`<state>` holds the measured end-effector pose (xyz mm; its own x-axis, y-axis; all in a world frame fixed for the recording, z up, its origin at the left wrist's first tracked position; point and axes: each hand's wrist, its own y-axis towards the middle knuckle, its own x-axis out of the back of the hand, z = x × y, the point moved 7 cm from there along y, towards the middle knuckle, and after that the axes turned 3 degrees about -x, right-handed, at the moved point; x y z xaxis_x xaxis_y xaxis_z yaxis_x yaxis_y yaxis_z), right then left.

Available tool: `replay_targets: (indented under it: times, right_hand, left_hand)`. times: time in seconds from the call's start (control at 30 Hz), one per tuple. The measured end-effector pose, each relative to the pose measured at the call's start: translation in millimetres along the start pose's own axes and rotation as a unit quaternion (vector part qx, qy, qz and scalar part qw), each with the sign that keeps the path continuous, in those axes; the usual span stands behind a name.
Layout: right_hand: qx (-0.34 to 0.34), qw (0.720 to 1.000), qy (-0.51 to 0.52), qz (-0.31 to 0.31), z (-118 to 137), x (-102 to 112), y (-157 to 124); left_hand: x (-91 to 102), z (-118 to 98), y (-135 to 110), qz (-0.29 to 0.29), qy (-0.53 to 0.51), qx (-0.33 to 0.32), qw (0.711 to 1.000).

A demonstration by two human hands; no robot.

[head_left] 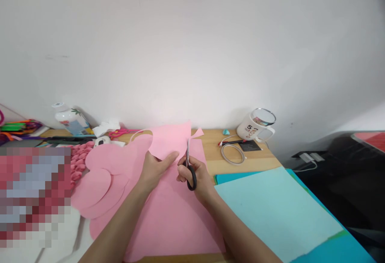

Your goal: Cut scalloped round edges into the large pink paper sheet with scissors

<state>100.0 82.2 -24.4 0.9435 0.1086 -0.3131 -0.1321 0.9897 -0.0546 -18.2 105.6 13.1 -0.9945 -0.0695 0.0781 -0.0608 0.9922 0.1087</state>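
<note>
My left hand [156, 169] pinches the lower edge of a pink sheet [170, 136], thumb on top, holding it up off the table. In my right hand [197, 174] is a pair of scissors [191, 180] with black handles, its blades upright at the sheet's right part. A narrow cut strip hangs off at the right side of the sheet. Beneath both hands lies a larger pink sheet [180, 223]. To the left, several rounded pink cutouts [92, 188] overlap one another.
Light blue and teal sheets [270, 211] lie at the right. Behind them stand a white mug [255, 125] and a coiled cable [233, 154]. Pink scissors [120, 133], a white bottle [70, 119] and a pink braided item [80, 160] are at the back left. A wall rises behind the table.
</note>
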Motion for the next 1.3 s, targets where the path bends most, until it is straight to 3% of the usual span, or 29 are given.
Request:
replay_targets:
  times: [0.17, 0.5, 0.73, 1.3]
  right_hand:
    - [0.002, 1.0, -0.005, 0.003, -3.8, 0.6, 1.0]
    - [-0.016, 1.0, -0.008, 0.01, -10.6, -4.8, -2.0]
    - [0.003, 1.0, -0.018, 0.005, -1.8, -1.7, -0.3]
    - [0.011, 0.999, -0.036, 0.002, -1.1, -1.1, 0.3]
  left_hand:
    - [1.6, 2.4, 1.4, -0.004, 0.007, 0.006, 1.0]
    - [1.7, 0.0, 1.1, -0.02, 0.018, -0.042, 0.999]
    - [-3.1, 1.1, 0.5, 0.018, 0.037, -0.014, 0.999]
    - [-1.1, 2.1, 0.2, 0.017, 0.034, -0.015, 0.999]
